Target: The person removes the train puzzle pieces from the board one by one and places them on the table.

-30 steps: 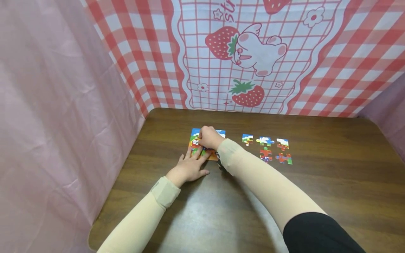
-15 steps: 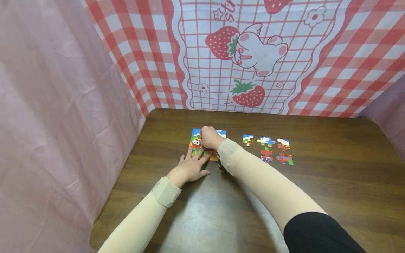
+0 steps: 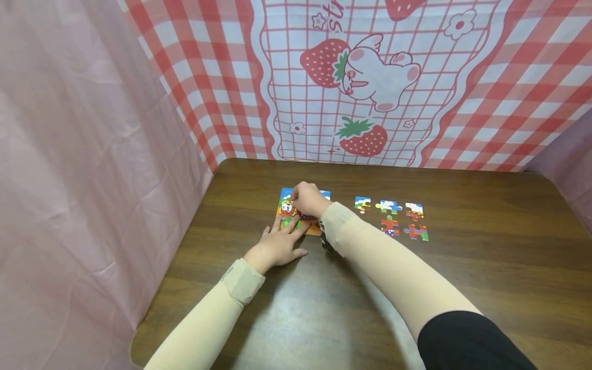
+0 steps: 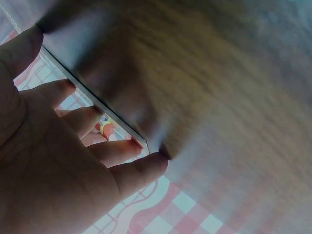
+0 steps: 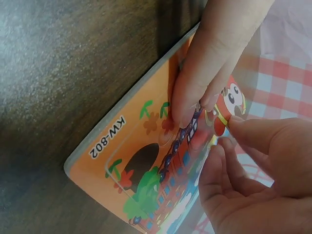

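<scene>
Mid-frame, the left hand (image 3: 274, 247) lies spread on the orange-and-blue puzzle board (image 5: 139, 134); the right hand (image 3: 311, 199), curled, pinches a red piece (image 5: 220, 126).

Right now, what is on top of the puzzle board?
Fingers of the left hand rest on the near part of the puzzle board; the right hand, above it, pinches a partly hidden piece. In the head view, whatever lies beneath both hands is covered.

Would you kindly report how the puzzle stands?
Left hand: fingers spread, resting on the puzzle board. Right hand: pinching a puzzle piece at the board. Five loose pieces to its right. Both hands partly hide the board.
</scene>
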